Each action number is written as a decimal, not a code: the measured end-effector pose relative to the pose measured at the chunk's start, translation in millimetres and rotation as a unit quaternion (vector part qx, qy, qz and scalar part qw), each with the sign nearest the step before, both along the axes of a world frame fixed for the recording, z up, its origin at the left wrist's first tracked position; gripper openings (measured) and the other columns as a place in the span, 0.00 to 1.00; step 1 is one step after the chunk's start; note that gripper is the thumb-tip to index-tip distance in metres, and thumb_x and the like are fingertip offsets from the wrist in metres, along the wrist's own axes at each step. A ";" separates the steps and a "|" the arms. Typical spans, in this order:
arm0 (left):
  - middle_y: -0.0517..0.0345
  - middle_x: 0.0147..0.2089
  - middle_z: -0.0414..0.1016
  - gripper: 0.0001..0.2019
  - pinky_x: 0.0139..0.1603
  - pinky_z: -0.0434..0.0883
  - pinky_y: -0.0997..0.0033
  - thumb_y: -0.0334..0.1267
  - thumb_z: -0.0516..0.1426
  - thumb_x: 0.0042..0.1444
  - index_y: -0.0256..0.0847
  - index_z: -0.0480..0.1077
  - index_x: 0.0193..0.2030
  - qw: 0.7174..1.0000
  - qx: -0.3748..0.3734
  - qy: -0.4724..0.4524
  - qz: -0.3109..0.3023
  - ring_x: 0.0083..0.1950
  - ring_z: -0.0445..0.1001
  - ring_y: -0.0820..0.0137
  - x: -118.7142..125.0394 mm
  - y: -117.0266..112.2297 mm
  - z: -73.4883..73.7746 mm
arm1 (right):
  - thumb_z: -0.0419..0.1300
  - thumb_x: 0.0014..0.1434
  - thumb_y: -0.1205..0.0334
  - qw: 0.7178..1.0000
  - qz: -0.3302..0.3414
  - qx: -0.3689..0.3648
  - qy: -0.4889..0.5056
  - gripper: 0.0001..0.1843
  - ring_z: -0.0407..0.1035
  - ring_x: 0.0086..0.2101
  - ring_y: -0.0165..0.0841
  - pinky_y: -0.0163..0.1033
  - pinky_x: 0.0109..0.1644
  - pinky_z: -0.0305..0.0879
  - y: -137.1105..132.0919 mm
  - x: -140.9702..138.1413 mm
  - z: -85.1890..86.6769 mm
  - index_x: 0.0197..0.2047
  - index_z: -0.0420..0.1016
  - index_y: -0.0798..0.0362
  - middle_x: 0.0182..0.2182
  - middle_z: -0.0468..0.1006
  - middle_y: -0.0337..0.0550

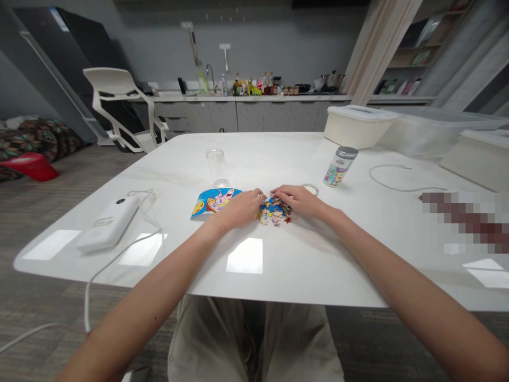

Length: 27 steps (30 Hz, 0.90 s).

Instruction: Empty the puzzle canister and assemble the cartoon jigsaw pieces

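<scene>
A small heap of jigsaw puzzle pieces (275, 213), some blue and some plain beige, lies on the white table between my hands. My left hand (245, 207) touches the heap's left edge, its fingers slightly bent and not closed round a piece that I can see. From the right, my right hand (303, 200) reaches over the heap with its fingers stretched out. Beside my left hand is a curved, blue cartoon picture sheet (212, 202), partly covered by that hand. Behind my right hand shows a round ring or lid (310, 188).
A clear plastic jar (216, 165) stands behind the sheet. To the right is a cartoon-printed can (339, 167) with a silver lid. A white power bank (109, 224) with cables lies left. Storage boxes (358, 127) line the far right, near a loose cable (384, 183).
</scene>
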<state>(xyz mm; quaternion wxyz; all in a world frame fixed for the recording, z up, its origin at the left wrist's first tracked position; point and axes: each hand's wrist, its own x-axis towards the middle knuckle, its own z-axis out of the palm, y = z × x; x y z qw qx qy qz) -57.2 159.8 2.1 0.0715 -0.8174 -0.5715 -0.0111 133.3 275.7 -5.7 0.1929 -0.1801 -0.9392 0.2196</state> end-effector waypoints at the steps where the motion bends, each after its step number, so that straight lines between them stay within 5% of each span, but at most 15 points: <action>1: 0.46 0.51 0.71 0.13 0.51 0.68 0.66 0.25 0.46 0.62 0.33 0.66 0.50 1.000 -0.006 0.000 0.008 0.48 0.73 0.64 -0.4 0.3 -0.5 | 0.47 0.68 0.57 1.000 -0.002 0.003 0.011 0.19 0.73 0.49 0.39 0.46 0.54 0.68 2.2 0.7 -0.5 0.46 0.78 0.52 0.50 0.79 0.48; 8: 0.49 0.52 0.73 0.13 0.54 0.68 0.65 0.31 0.45 0.66 0.37 0.66 0.51 0.998 -0.020 -0.052 -0.011 0.51 0.73 0.65 4.5 -2.8 -2.2 | 0.51 0.66 0.57 0.997 -0.038 0.045 -0.039 0.21 0.66 0.58 0.45 0.52 0.63 0.59 9.3 3.3 -10.9 0.56 0.74 0.58 0.59 0.70 0.58; 15: 0.47 0.53 0.71 0.16 0.54 0.68 0.62 0.38 0.41 0.70 0.34 0.65 0.52 0.999 -0.019 -0.039 -0.012 0.51 0.72 0.63 16.7 -7.8 0.1 | 0.48 0.66 0.60 0.996 0.016 0.067 -0.061 0.18 0.71 0.49 0.41 0.49 0.56 0.67 6.0 3.0 -6.5 0.50 0.76 0.56 0.47 0.77 0.53; 21: 0.41 0.57 0.67 0.19 0.61 0.64 0.57 0.41 0.40 0.70 0.31 0.63 0.55 0.999 0.017 -0.044 0.008 0.60 0.66 0.58 35.0 -13.2 -10.7 | 0.49 0.67 0.52 0.996 0.002 0.074 -0.055 0.22 0.68 0.55 0.43 0.50 0.60 0.64 1.3 3.1 -12.0 0.57 0.72 0.53 0.60 0.67 0.53; 27: 0.42 0.57 0.67 0.15 0.63 0.62 0.59 0.37 0.41 0.69 0.34 0.62 0.54 0.996 0.050 -0.074 0.029 0.61 0.64 0.60 39.4 -12.4 -14.4 | 0.49 0.66 0.57 0.997 0.015 0.069 -0.041 0.20 0.67 0.56 0.42 0.51 0.60 0.64 6.0 1.3 -20.4 0.57 0.71 0.51 0.57 0.72 0.51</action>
